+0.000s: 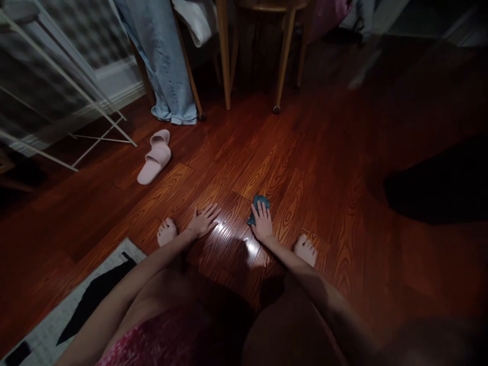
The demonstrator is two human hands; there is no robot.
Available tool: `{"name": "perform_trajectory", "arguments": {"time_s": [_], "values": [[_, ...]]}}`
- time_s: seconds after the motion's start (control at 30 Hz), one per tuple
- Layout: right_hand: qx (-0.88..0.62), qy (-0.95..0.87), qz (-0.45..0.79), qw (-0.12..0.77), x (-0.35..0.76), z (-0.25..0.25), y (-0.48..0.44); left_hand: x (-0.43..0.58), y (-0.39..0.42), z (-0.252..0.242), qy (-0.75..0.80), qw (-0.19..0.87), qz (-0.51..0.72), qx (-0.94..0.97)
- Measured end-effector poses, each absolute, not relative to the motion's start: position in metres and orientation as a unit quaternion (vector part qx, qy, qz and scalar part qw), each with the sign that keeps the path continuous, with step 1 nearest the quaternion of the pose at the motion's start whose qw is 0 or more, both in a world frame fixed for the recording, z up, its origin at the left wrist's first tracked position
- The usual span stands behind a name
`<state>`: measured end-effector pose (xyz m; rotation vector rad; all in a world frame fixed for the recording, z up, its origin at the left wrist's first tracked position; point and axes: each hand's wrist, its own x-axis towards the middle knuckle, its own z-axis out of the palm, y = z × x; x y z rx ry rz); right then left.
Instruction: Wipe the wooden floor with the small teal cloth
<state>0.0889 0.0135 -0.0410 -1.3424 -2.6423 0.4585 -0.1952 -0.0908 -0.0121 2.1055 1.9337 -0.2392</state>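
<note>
My right hand lies flat with its fingers spread over a crumpled dark teal cloth. The cloth rests on the wooden floor and shows past my fingertips and along the hand's left side. To the left, my left hand is stretched out flat against the floor, fingers apart, with nothing in it. Bright reflections shine on the boards between my hands. My bare feet stand on either side of them.
Pink slippers sit on the floor at the left, near a white folding rack. Jeans hang down beside wooden chair legs at the back. A pale mat lies at lower left, and a dark shape stands at the right.
</note>
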Motion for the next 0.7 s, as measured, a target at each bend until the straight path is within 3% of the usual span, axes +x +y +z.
{"name": "perform_trajectory", "arguments": {"time_s": [0.27, 0.53, 0.6, 0.7], "values": [[-0.157, -0.97, 0.181, -0.034, 0.083, -0.03, -0.04, -0.199, -0.091, -0.02, 0.667, 0.114, -0.074, 0.732], [-0.446, -0.879, 0.157, 0.062, 0.095, -0.035, 0.006, -0.196, -0.09, -0.011, 0.666, 0.133, -0.091, 0.728], [-0.443, -0.882, 0.149, 0.059, 0.101, -0.037, -0.006, -0.196, -0.09, -0.011, 0.667, 0.127, -0.087, 0.729], [-0.289, -0.944, 0.158, 0.008, 0.101, -0.038, -0.034, -0.197, -0.091, -0.013, 0.667, 0.124, -0.087, 0.729]]}}
